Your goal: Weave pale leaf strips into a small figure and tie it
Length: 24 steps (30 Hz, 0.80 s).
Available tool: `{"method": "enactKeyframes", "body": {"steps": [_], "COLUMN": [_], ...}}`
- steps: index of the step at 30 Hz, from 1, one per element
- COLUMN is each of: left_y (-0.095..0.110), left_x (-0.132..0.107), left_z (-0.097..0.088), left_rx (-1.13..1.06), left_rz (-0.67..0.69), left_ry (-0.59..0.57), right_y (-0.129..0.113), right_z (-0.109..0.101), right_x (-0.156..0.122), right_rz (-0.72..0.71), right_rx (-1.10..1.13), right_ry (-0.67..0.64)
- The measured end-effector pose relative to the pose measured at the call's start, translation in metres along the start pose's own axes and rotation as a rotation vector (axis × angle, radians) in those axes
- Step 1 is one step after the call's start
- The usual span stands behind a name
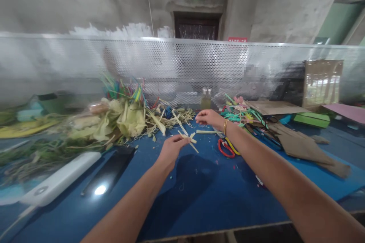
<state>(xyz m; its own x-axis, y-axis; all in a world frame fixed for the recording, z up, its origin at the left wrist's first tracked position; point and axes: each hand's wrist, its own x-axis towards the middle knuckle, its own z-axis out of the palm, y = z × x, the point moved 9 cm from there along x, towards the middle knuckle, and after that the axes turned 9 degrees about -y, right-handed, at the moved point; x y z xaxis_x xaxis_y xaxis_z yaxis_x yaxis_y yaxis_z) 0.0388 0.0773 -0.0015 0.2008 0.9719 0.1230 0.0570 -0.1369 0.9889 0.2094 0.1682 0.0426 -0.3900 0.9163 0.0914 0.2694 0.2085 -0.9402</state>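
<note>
My left hand point(174, 145) pinches crossed pale husk strips point(192, 140) between thumb and fingers, just above the blue table. To its right and a little farther off, my right hand point(207, 117) is raised with its fingers curled together; whatever is in them, if anything, is too small to make out. Beneath the right hand lies another pale strip point(208, 132). Red-and-yellow-handled scissors point(226, 148) rest by the right forearm, their blades partly covered by another strip's end and shadow. Left of the hands is a heap of pale green husks point(131, 117).
A black phone point(110, 169) with its light on and a white power strip point(61, 178) lie at the left. Cardboard pieces point(302, 144) and colourful craft flowers point(239, 110) are at the right. A perforated metal screen point(159, 60) borders the table's far side; a jar point(205, 100) stands before it.
</note>
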Motion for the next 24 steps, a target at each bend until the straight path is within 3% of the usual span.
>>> {"method": "enactKeyframes", "body": {"steps": [4,8,13,19,24], "left_y": [-0.003,-0.002,-0.005,-0.005,-0.005], "left_x": [-0.002,-0.005,-0.008,-0.008,-0.009], "left_z": [0.003,0.004,0.003,0.003,0.002], "left_rx": [-0.122,-0.207,-0.282,-0.325,-0.333], "left_rz": [-0.059,-0.064,-0.082,-0.07,-0.058], "left_ry": [-0.015,0.011,0.057,0.071,0.086], "right_y": [0.012,0.021,0.027,0.024,0.026], "right_z": [-0.023,-0.013,0.008,0.019,0.021], "right_x": [0.051,0.095,0.136,0.171,0.188], "right_rz": [0.007,0.026,0.011,0.025,0.142], "right_rx": [-0.32,-0.606,-0.623,-0.646,-0.644], "right_ry": [0.169,0.226,0.246,0.3,0.289]}}
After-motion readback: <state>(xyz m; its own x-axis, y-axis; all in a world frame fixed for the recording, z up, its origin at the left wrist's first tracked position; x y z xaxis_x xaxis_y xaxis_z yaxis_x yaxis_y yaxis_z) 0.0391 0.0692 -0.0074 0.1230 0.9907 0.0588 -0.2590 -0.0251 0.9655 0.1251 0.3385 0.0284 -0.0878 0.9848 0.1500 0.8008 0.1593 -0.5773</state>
